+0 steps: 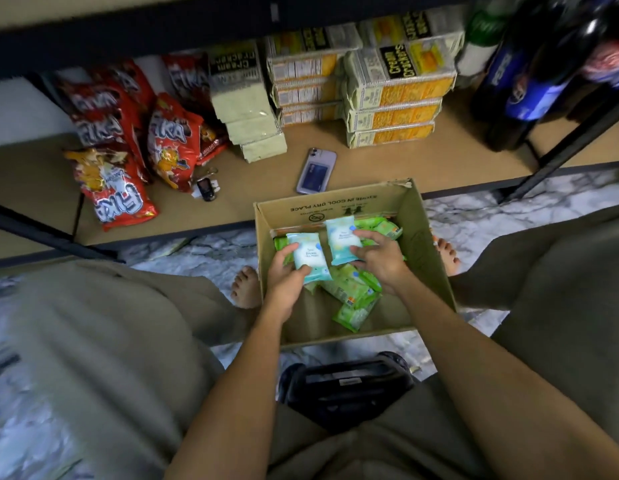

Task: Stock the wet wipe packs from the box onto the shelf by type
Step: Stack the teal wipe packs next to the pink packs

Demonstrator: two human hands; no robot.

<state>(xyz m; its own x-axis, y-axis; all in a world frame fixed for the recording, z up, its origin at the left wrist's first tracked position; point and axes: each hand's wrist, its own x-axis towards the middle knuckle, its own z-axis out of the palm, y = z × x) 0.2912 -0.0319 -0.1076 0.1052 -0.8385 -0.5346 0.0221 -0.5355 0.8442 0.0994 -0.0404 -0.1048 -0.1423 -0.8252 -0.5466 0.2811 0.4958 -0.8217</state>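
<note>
An open cardboard box (432,258) stands on the floor between my feet, with several green wet wipe packs (353,289) lying inside. My left hand (287,275) grips a light blue wet wipe pack (306,252) over the box's left half. My right hand (377,254) holds a second light blue pack (341,239) beside it, fingers curled over its right edge. Both blue packs are raised above the green ones. The low wooden shelf (335,168) runs just beyond the box.
On the shelf lie a phone (316,171) and a key fob (207,188) near the front edge, red snack bags (128,140) at left, stacked cracker packs (391,98) at the back, dark soda bottles (529,81) at right. A dark metal upright (557,150) slants at right.
</note>
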